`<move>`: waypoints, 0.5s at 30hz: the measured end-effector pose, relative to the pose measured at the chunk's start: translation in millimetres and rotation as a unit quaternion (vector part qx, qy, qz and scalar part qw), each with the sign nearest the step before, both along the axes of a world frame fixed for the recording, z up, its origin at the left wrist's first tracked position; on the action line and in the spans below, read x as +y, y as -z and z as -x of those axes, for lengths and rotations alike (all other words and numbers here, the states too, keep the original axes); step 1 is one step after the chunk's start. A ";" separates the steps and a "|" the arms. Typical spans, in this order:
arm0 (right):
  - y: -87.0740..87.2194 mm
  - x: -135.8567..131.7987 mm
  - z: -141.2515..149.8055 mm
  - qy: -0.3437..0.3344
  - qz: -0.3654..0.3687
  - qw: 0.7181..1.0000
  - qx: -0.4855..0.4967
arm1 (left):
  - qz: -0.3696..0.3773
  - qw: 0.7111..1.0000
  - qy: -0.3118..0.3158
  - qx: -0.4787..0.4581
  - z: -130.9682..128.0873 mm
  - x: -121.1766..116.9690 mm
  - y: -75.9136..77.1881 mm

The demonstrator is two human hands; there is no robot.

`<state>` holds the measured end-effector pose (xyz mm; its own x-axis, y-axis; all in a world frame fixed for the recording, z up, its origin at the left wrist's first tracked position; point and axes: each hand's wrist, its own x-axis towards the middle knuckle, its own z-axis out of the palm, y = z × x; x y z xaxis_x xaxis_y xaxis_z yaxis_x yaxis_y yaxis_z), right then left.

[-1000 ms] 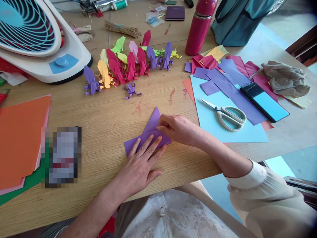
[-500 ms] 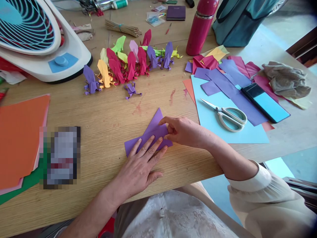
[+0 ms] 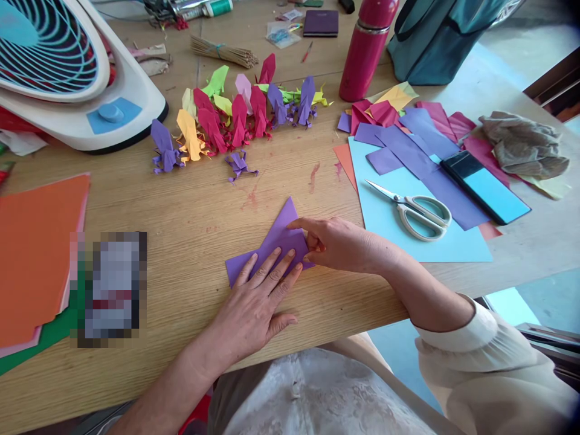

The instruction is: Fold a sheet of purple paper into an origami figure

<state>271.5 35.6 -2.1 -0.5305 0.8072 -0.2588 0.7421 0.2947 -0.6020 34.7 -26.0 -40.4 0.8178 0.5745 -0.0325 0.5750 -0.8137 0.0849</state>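
Note:
A folded purple paper sheet (image 3: 277, 237) lies on the wooden table (image 3: 190, 205) close to its near edge. My left hand (image 3: 258, 305) rests flat on the paper's lower left part, fingers stretched out and apart. My right hand (image 3: 338, 243) is at the paper's right side, its index finger laid along the upper fold and the other fingers curled against the paper's edge. A pointed flap of the purple paper sticks up and away from me.
Several folded paper figures (image 3: 235, 118) stand beyond the paper. Scissors (image 3: 414, 208) and a phone (image 3: 484, 187) lie on coloured sheets at right. A white fan (image 3: 72, 72) is at far left, a red bottle (image 3: 367, 48) and teal bag (image 3: 439, 33) behind. Orange sheets (image 3: 36, 254) lie left.
My right hand has slid a little toward me along the paper's right fold, with its index finger now stretched over the crease. My left hand has stayed pressed on the paper.

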 end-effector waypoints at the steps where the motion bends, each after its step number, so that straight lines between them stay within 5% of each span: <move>1: -0.1 -0.1 -0.1 0.000 0.001 1.000 -0.002 | 0.000 1.000 0.000 0.000 0.1 -0.1 0.1; 15: -1.9 1.0 -1.9 -0.038 -0.015 0.999 -0.018 | -0.007 1.000 -0.005 -0.002 -0.3 -0.2 2.2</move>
